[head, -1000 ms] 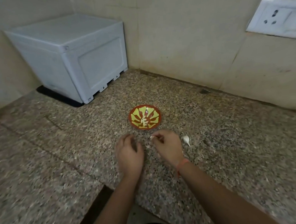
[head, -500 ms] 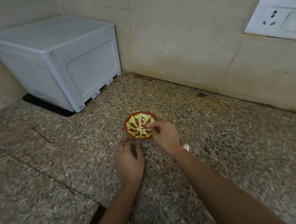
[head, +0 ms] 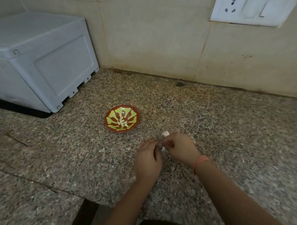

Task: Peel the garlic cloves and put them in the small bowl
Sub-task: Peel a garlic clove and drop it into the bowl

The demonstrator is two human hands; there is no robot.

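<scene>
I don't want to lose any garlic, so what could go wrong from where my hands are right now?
The garlic clove pinched between your left hand and right hand is small; if it slips, it may be hard to spot on the speckled granite counter. The loose garlic piece lies right beside your right hand and could get knocked away. The small bowl is shallow, so a dropped clove might bounce out.

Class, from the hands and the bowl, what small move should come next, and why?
Probably peel the small white piece pinched between the left hand and right hand: both meet on it over the counter, apart from the small bowl.
</scene>
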